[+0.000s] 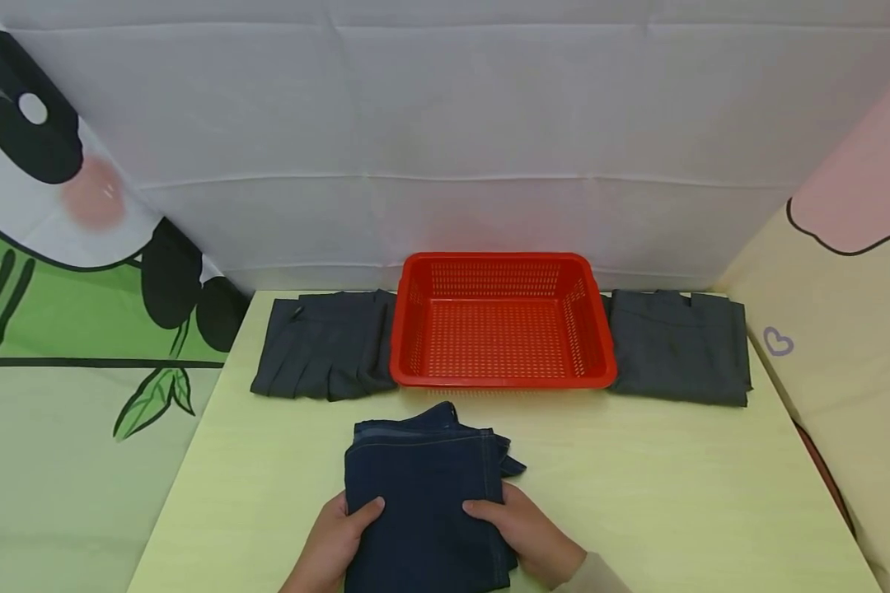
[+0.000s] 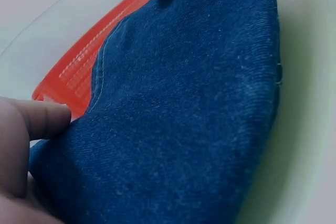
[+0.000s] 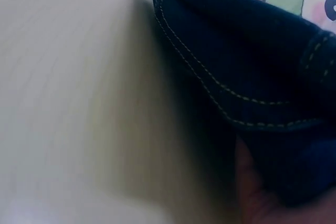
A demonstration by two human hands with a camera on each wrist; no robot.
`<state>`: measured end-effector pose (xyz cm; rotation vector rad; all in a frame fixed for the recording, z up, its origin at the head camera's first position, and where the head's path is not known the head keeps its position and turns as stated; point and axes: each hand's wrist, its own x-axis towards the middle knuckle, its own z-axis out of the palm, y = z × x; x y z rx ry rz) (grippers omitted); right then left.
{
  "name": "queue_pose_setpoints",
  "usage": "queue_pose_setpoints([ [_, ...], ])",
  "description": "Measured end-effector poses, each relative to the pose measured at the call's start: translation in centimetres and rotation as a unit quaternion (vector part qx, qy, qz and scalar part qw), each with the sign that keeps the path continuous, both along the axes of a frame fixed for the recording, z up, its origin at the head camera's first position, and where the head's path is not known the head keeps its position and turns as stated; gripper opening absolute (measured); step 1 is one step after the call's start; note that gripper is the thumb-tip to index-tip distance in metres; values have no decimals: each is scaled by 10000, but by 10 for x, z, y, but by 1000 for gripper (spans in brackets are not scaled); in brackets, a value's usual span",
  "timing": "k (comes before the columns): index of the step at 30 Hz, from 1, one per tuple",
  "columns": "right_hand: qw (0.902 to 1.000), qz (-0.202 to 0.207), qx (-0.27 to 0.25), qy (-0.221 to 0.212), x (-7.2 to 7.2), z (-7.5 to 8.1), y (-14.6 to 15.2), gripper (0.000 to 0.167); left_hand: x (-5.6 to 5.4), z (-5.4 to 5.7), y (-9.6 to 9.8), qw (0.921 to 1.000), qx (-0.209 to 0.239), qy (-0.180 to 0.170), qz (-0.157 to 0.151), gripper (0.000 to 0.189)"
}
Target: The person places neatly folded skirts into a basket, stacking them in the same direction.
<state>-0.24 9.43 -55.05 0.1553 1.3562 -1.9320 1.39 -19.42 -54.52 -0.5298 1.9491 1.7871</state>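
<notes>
Folded dark blue denim jeans (image 1: pixel 426 502) are held between both hands at the near middle of the table. My left hand (image 1: pixel 335 535) grips their left edge, thumb on top and the other fingers hidden beneath. On the right edge my right hand (image 1: pixel 526 531) grips in the same way, thumb lying over the cloth. In the left wrist view the denim (image 2: pixel 173 103) fills the middle, with the left thumb (image 2: pixel 50 119) pressed at its edge. Yellow double stitching runs along the denim (image 3: pixel 252 82) in the right wrist view, where part of the right hand (image 3: pixel 252 182) shows below.
Beyond the jeans stands a red plastic basket (image 1: pixel 504 383) with perforated walls and nothing in it. Folded dark grey garments lie on either side, one at the left (image 1: pixel 326 346) and one at the right (image 1: pixel 678 346). A white cloth backdrop (image 1: pixel 445 123) rises behind the pale table (image 1: pixel 675 494).
</notes>
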Motion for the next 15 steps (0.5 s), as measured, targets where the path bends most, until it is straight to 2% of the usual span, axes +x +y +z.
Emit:
queue_pose_setpoints([
  [7,9988,130,237,407,4,12,22,70,2,9,17,9984,475,230,-222,60],
  [15,9972,192,174,699,7,35,47,68,1,31,37,9941,924,459,-340,55],
])
